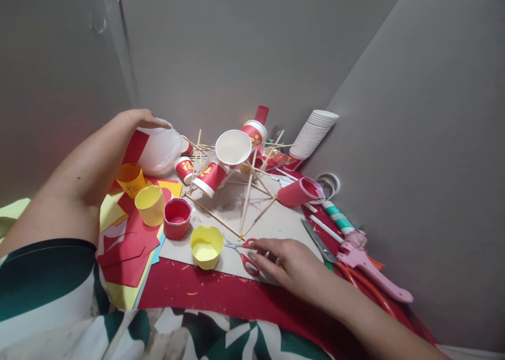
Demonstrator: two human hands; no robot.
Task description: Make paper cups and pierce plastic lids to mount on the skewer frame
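Passing room runs along the near red cloth [205, 289]; scissors [238, 248], 2 yellow cups [207, 252] [150, 210] and a stick frame [246, 201] obstruct beyond.

Single head-worn view, directed forward and down over a red work surface [169, 291].
The surface is seen from above at close range, from the wearer's side: patterned clothing [236, 336] is caught along the bottom edge, and both the left hand [149, 119] and the right hand [286, 263] are taken in. The grey board [290, 231] is framed near the middle, while the upper part is filled by grey walls [256, 44], joined along a slanting line at right.
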